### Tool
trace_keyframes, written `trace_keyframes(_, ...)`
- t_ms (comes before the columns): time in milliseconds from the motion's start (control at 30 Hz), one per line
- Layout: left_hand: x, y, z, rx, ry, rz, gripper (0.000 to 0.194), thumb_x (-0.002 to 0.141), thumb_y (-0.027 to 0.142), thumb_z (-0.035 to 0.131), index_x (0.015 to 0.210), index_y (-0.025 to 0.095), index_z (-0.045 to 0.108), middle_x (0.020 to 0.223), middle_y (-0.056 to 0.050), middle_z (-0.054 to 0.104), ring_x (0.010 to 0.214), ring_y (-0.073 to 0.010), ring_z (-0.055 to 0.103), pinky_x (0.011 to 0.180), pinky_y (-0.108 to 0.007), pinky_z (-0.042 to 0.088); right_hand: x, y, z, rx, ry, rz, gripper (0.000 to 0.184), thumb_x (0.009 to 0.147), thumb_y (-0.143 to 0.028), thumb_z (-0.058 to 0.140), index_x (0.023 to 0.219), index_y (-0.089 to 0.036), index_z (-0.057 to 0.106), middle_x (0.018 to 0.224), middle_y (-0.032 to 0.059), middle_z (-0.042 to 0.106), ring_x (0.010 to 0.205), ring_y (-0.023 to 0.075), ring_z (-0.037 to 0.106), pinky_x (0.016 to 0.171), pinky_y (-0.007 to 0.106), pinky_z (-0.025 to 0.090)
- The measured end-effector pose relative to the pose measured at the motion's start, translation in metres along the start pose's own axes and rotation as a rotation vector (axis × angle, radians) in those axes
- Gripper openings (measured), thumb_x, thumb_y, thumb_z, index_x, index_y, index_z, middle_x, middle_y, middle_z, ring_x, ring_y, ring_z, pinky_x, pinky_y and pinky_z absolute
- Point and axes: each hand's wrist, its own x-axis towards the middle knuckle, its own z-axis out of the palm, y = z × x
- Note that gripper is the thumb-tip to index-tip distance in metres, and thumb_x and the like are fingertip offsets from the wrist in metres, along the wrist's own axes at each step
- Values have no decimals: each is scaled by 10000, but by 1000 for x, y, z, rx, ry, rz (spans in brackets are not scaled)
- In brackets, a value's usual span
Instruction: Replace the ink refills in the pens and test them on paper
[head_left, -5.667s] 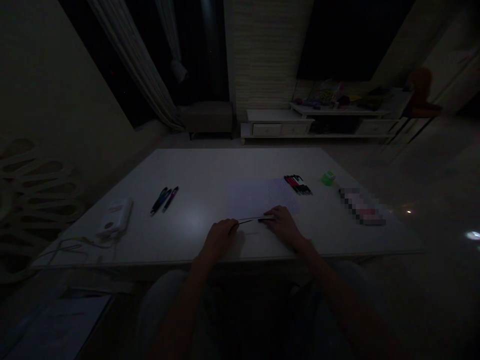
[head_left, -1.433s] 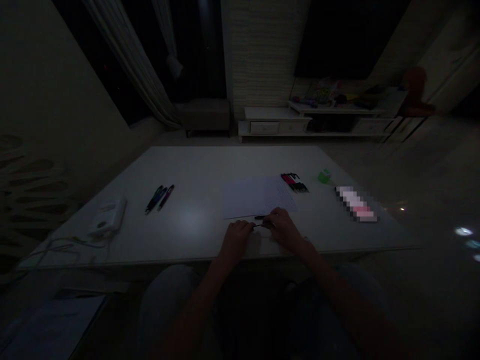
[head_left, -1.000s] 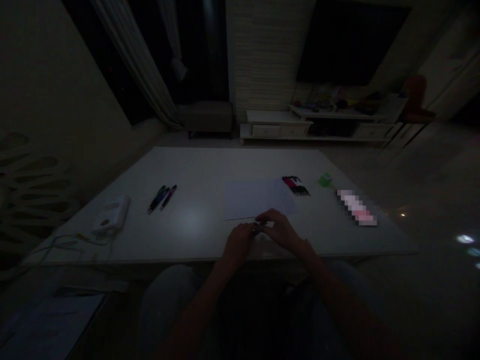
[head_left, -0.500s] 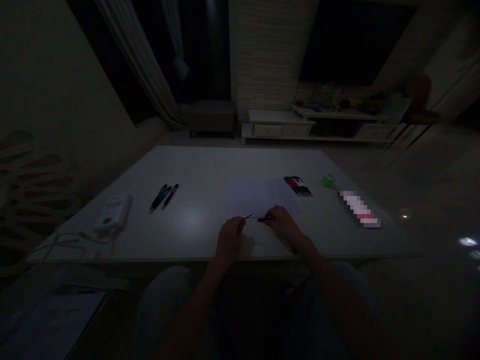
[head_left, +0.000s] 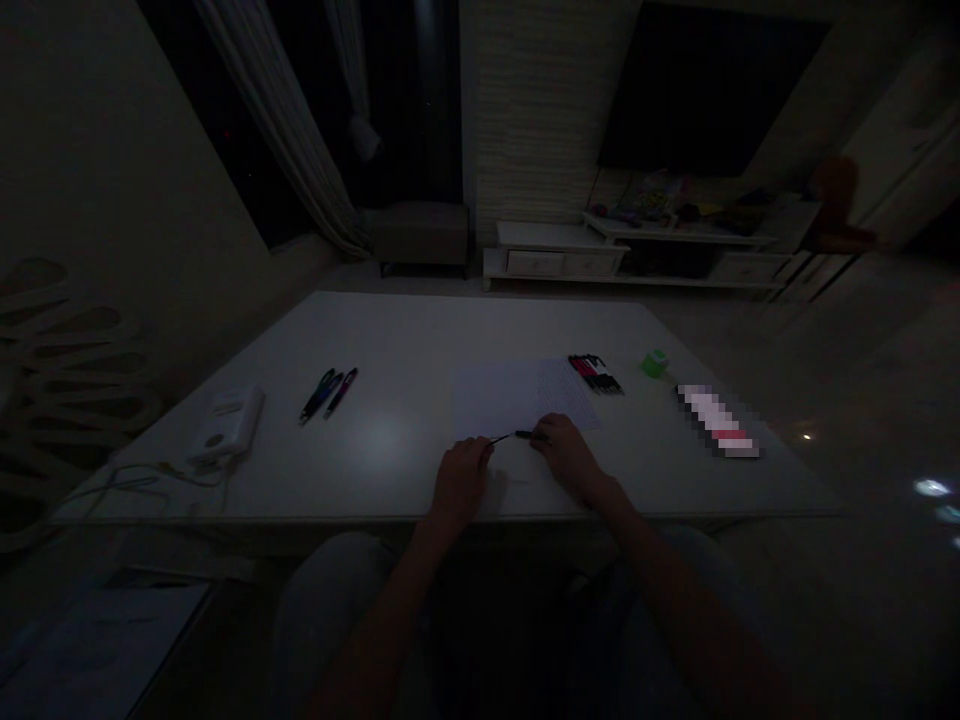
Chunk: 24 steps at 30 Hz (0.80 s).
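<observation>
Left hand (head_left: 460, 487) shifted closer; right hand (head_left: 568, 457) holds one thin black pen (head_left: 519, 435).

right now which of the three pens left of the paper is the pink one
The rightmost, the pen nearest the sheet of paper: its barrel looks magenta, while the other two pens look dark blue-green.

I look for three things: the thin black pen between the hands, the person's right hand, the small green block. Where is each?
Thin black pen (head_left: 522, 435): head view, its thicker dark part.
Right hand (head_left: 568, 458): head view, the back of the hand.
Small green block (head_left: 655, 364): head view, its top.
</observation>
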Motion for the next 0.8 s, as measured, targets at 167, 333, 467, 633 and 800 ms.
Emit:
trace_keyframes(167,0,1,-1,59,-52,19,171,894,198,406,914,187,575,881,-45,623,837,-164,549,739,-278,386,-3,-12,-2,259,34,49,132,805,-169,512,871,-174,627,819,51,638,778,162,561,736,297,420)
trace_keyframes(333,-1,0,1,123,-79,45,160,893,203,412,908,196,571,867,-35,618,821,-168,538,721,-278,370,-5,-23,-7,488,31,81,157,807,-262,533,868,-186,656,831,41,659,745,144,588,681,267,436)
trace_keyframes(467,0,1,2,159,-99,53,181,903,218,395,916,202,575,875,-36,615,833,-170,533,727,-278,364,-4,-26,-6,513,34,73,135,767,-298,595,803,-192,670,799,35,666,726,146,588,670,269,435)
trace_keyframes(633,0,4,1,191,-168,57,192,904,226,389,926,204,578,873,-44,609,830,-172,534,720,-282,366,-4,-27,-2,487,2,57,125,765,-272,597,792,-189,686,773,38,662,709,142,576,641,259,431)
trace_keyframes(800,-1,4,-3,223,-229,97,185,898,225,402,954,214,577,876,-48,603,851,-182,530,724,-294,362,-5,-29,-5,440,-75,28,115,755,-243,602,785,-184,697,738,32,662,656,132,566,625,253,430)
